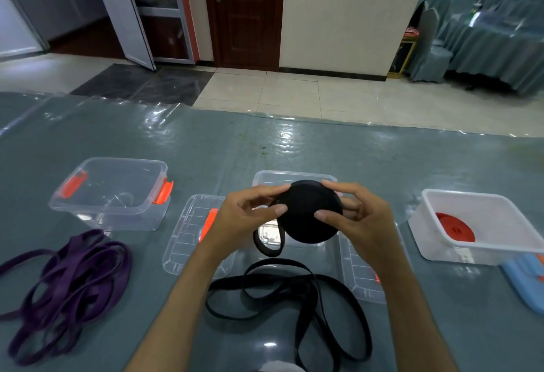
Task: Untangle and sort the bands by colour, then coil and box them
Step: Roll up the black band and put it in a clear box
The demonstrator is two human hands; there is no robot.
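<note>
A tightly wound black coil [309,212] is held up above the table between both hands. My left hand [244,215] pinches its left edge with thumb and fingers. My right hand [353,212] grips its right edge. The loose tail of the black band [297,292] hangs from the coil and loops over the table near me. A tangled purple band [70,280] lies at the left. A red coil [454,227] sits inside the white box [485,254] at the right. A clear box [294,176] stands behind the black coil, mostly hidden.
A clear box with orange latches [112,195] stands at the left. Two clear lids [188,233] [359,277] lie flat on either side of my forearms. A blue lid [527,280] rests at the right edge. The table [206,151] has a grey, plastic-covered top.
</note>
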